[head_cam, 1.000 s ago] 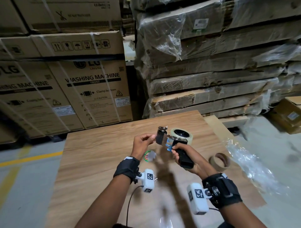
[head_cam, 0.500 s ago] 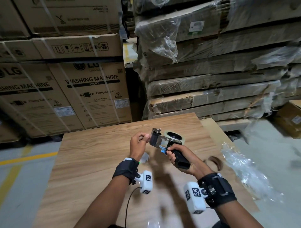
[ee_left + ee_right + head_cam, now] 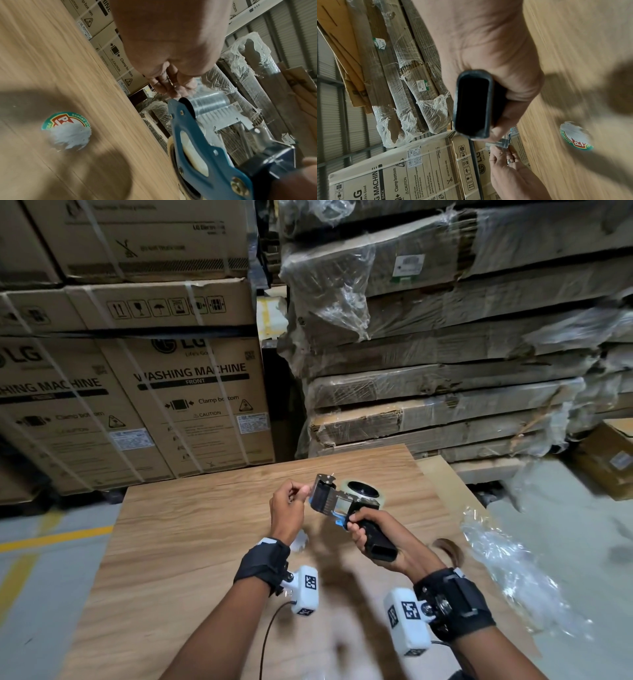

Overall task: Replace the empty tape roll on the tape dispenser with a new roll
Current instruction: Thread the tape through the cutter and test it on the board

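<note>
My right hand (image 3: 359,530) grips the black handle (image 3: 473,104) of the tape dispenser (image 3: 337,501), held above the wooden table (image 3: 191,529). A clear new tape roll (image 3: 364,491) sits on the dispenser's hub. The tape (image 3: 209,104) runs over the front roller beside the blue frame (image 3: 197,143). My left hand (image 3: 303,493) pinches the tape end at the dispenser's front, thumb against fingers (image 3: 502,151). The empty brown cardboard core (image 3: 448,553) lies on the table to the right of my right wrist.
A round torn label (image 3: 67,129) lies on the table under my left hand. Crumpled clear plastic wrap (image 3: 507,570) hangs off the table's right edge. Washing-machine cartons (image 3: 191,392) and wrapped flat boxes (image 3: 445,378) are stacked behind the table.
Both hands with the dispenser have drifted slightly farther from me. The left hand has closed in on the dispenser's front end, still pinching there. The right grip is unchanged.
</note>
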